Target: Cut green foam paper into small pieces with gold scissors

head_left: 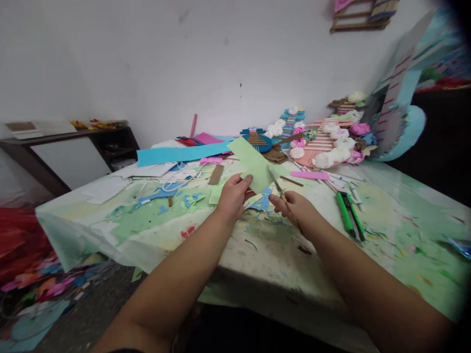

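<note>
A light green sheet of paper (252, 162) is pinched at its lower left edge by my left hand (235, 193), which tilts it up above the table. My right hand (294, 210) is closed round a pair of scissors (277, 185). The blades point up and left, against the right edge of the green paper. Whether they are parted I cannot make out. Under and beside my hands lie blue paper scraps (263, 200) and a small brown piece of card (216, 174).
A green utility knife (349, 215) lies right of my right hand, near several markers (356, 196). A long blue paper strip (184, 154) and a pink strip (309, 175) lie farther back. Paper-decorated crafts (324, 144) stand along the wall on the stained table cover (140, 240).
</note>
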The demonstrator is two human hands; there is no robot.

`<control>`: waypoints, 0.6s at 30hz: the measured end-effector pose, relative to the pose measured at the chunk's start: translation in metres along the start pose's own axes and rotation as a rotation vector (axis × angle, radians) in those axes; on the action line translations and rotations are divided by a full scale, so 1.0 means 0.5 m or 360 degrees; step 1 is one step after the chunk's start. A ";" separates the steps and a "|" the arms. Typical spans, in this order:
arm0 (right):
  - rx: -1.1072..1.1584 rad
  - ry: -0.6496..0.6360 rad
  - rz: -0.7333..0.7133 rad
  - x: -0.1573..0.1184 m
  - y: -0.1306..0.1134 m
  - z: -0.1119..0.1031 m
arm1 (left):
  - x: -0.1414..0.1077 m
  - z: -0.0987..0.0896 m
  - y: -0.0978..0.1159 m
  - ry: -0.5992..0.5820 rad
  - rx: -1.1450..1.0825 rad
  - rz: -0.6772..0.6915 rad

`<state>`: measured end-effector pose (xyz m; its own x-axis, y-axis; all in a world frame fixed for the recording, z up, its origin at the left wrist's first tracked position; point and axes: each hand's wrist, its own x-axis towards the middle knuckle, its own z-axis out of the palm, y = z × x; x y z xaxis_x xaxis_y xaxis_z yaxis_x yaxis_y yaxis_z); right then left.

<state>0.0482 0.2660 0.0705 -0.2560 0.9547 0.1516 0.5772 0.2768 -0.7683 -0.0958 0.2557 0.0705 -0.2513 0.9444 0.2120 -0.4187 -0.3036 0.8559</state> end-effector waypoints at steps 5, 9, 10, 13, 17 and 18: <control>-0.0649 -0.0115 -0.0039 -0.003 -0.002 -0.012 | 0.022 -0.023 0.013 0.0311 -0.0053 0.0145; -0.0685 -0.0284 -0.0096 -0.008 -0.008 -0.006 | 0.032 -0.034 0.017 0.0398 -0.0155 0.0186; -0.0671 -0.0320 -0.0133 -0.009 -0.009 -0.004 | 0.031 -0.033 0.016 0.0379 -0.0135 0.0177; -0.0619 -0.0352 -0.0248 -0.011 -0.010 0.002 | 0.025 -0.025 0.007 0.0294 -0.0035 0.0140; -0.0602 -0.0288 -0.0322 -0.013 -0.006 0.005 | 0.016 -0.016 -0.005 0.0166 0.0040 0.0099; -0.0592 -0.0274 -0.0320 -0.013 -0.005 0.006 | 0.015 -0.015 -0.006 0.0149 0.0045 0.0098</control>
<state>0.0460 0.2588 0.0697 -0.4983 0.8548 0.1451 0.7343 0.5050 -0.4537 -0.1032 0.2628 0.0661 -0.3567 0.9078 0.2206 -0.3755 -0.3556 0.8559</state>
